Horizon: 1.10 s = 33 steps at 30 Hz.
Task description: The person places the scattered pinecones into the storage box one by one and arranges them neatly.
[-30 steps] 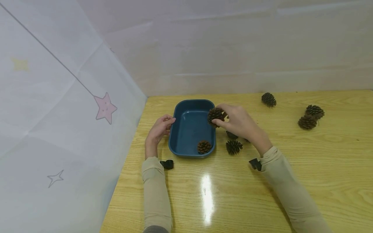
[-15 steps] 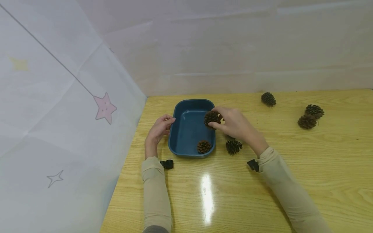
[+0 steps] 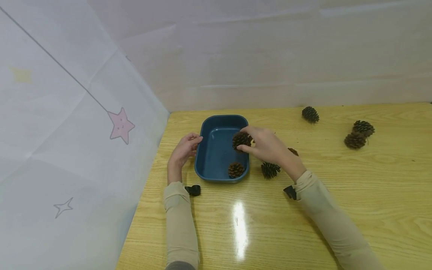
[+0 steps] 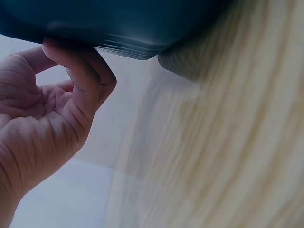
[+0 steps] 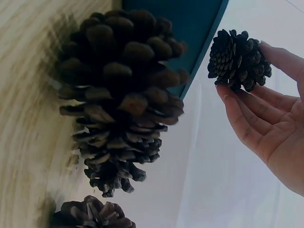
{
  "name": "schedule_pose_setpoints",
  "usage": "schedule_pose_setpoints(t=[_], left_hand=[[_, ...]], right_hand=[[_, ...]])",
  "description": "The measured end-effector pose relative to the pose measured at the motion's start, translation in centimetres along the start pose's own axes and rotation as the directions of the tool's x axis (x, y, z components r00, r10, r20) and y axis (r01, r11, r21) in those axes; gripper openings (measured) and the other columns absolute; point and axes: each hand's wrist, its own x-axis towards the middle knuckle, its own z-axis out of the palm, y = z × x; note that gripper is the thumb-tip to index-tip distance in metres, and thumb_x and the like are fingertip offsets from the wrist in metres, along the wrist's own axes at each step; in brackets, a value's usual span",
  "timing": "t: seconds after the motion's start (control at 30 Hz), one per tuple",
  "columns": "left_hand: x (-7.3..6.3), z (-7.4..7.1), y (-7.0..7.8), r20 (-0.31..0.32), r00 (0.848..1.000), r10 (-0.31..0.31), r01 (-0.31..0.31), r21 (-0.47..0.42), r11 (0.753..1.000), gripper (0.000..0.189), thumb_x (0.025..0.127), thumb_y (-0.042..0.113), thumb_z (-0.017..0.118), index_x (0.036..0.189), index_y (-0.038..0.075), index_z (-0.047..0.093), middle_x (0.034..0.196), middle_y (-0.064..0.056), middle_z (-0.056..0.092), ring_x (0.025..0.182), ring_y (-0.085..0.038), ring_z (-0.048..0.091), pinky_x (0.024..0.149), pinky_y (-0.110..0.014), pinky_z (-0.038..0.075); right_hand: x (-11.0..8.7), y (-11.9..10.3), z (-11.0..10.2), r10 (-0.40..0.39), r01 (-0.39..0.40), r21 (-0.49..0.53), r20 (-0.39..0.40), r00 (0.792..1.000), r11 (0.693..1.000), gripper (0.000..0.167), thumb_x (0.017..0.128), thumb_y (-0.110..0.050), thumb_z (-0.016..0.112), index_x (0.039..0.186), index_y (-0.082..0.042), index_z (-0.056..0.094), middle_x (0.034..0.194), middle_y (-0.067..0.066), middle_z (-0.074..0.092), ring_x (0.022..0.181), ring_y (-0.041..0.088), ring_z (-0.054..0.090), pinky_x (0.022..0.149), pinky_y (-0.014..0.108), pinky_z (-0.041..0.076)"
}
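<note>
My right hand [image 3: 268, 145] pinches a brown pine cone [image 3: 241, 140] between thumb and fingers, over the right side of a dark blue rectangular tub [image 3: 221, 177]. In the right wrist view the held pine cone [image 5: 240, 61] is raised above the tub's rim. One pine cone [image 3: 236, 170] lies inside the tub at its near right corner. My left hand [image 3: 182, 150] is at the tub's left side. Its bent fingers touch the outer wall in the left wrist view, without wrapping round it.
Beside the tub's right wall lies a pine cone [image 3: 270, 170], and another [image 3: 293, 151] is partly hidden by the right hand. Farther off are a single pine cone [image 3: 310, 114] and a pair [image 3: 359, 134]. A white sheet [image 3: 270, 56] hangs behind the wooden table [image 3: 276, 232].
My right hand has moved left and slightly nearer, carrying the pine cone from the tub's right rim to over its inside. The left hand and the tub have stayed put.
</note>
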Motion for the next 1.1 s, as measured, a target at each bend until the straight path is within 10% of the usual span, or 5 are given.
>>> schedule_pose_setpoints(t=[0.6,1.1], left_hand=[[0.0,0.0,0.1,-0.002,1.0,0.002,-0.002,0.005,1.0,0.016,0.108,0.024,0.059,0.102,0.01,0.054,0.086,0.0,0.053,0.067,-0.011,0.054,0.057,-0.025,0.043],[0.2,-0.1,-0.3,-0.006,1.0,0.004,-0.004,-0.003,1.0,0.015,0.107,0.023,0.06,0.101,0.01,0.055,0.086,-0.001,0.054,0.067,-0.012,0.054,0.056,-0.026,0.043]], right_hand=[[0.3,0.1,1.0,-0.045,0.044,0.021,0.016,0.999,0.999,0.051,0.097,-0.029,0.077,0.134,0.002,0.06,0.089,0.008,0.067,0.057,0.01,0.053,0.066,0.038,0.052],[0.5,0.2,1.6,-0.054,0.054,-0.007,0.032,0.998,0.999,0.051,0.096,-0.028,0.078,0.133,0.002,0.06,0.115,0.021,0.07,0.078,0.024,0.066,0.08,0.045,0.056]])
